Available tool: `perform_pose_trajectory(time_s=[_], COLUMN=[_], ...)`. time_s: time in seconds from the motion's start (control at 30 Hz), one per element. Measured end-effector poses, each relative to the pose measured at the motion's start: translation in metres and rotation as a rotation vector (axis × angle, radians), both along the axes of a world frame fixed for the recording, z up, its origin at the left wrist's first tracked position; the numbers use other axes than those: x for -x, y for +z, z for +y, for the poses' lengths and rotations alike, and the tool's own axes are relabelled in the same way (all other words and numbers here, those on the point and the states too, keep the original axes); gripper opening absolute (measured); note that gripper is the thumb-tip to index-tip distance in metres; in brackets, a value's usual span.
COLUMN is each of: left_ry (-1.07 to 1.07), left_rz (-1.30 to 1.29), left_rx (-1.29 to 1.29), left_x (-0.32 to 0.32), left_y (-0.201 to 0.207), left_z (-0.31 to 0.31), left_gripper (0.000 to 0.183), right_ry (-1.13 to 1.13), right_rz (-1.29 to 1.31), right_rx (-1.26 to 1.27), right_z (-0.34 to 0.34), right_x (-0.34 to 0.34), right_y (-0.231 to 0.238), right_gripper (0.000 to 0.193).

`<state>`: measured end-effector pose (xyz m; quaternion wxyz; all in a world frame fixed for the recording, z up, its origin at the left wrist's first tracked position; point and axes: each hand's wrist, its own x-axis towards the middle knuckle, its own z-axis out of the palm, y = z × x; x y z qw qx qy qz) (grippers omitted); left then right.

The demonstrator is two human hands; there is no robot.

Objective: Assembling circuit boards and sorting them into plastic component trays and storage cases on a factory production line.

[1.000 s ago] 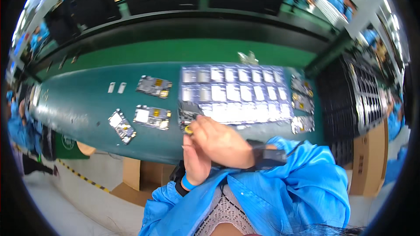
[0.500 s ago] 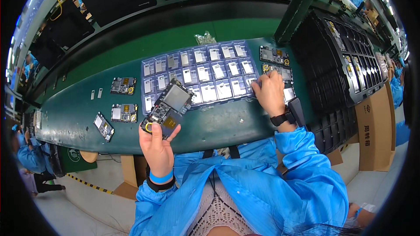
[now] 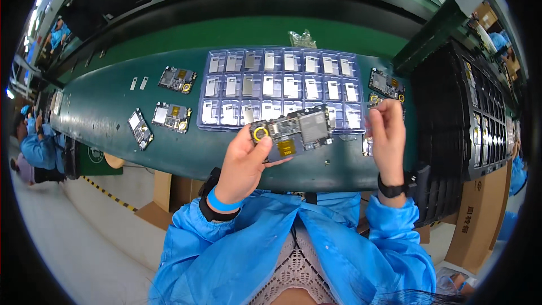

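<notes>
While the fisheye rim bends the bench and cuts off the black racks (image 3: 480, 118) beyond the blue tray's right end, the small part pinched in the right hand (image 3: 387, 135) stays too tiny and blurred to identify. That hand's fingers (image 3: 377, 114) are closed to a narrow pinch just past the tray's lower right corner, and whether they grip a clear film or a chip cannot be told. The left hand (image 3: 245, 161) holds a circuit board (image 3: 293, 133) by its left end, thumb on top and fingers underneath, lifted above the tray's near edge. The board juts rightward out of the grip, roughly level, its far end close to the right hand but apart from it. It is a dark, irregular panel carrying silver shields, a gold square and a yellow ring near the thumb. The blue tray (image 3: 282, 87) lies on the green bench (image 3: 101, 113), its pockets filled with rows of pale rectangular parts. To the tray's left rest three more boards (image 3: 172, 117); to its right, another (image 3: 387, 83).
</notes>
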<state>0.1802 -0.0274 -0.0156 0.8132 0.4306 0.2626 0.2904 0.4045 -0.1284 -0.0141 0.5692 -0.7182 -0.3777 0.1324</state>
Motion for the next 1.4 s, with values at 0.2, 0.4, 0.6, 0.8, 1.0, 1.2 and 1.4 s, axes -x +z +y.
perform_pose_trajectory(time_s=[0.2, 0.4, 0.6, 0.8, 1.0, 1.2, 1.4], left_ry=[-0.040, -0.045, -0.040, -0.004, -0.006, -0.006, -0.079], left_rz=[0.042, 0.014, 0.048, 0.041, 0.074, 0.096, 0.137], left_rx=[0.049, 0.068, 0.018, 0.015, -0.011, -0.046, -0.055], left_x=[-0.012, -0.023, -0.026, -0.030, -0.030, -0.028, -0.028], left_y=[0.006, 0.000, -0.007, -0.007, -0.007, -0.009, -0.007], left_z=[-0.003, -0.008, -0.010, -0.013, -0.014, -0.014, -0.013], left_gripper=[0.029, 0.029, 0.030, 0.032, 0.032, 0.032, 0.032], right_ry=[0.403, 0.377, 0.294, 0.267, 0.273, 0.268, 0.269], right_rz=[0.518, 0.555, 0.481, 0.489, 0.498, 0.510, 0.517], right_rx=[0.056, 0.061, 0.109, 0.086, 0.095, 0.097, 0.099], right_z=[-0.001, 0.014, 0.024, 0.025, 0.025, 0.025, 0.024], right_x=[0.037, 0.039, 0.045, 0.048, 0.048, 0.047, 0.046], right_y=[0.041, 0.027, 0.019, 0.014, 0.012, 0.014, 0.014], right_gripper=[0.015, 0.013, 0.013, 0.013, 0.013, 0.012, 0.012])
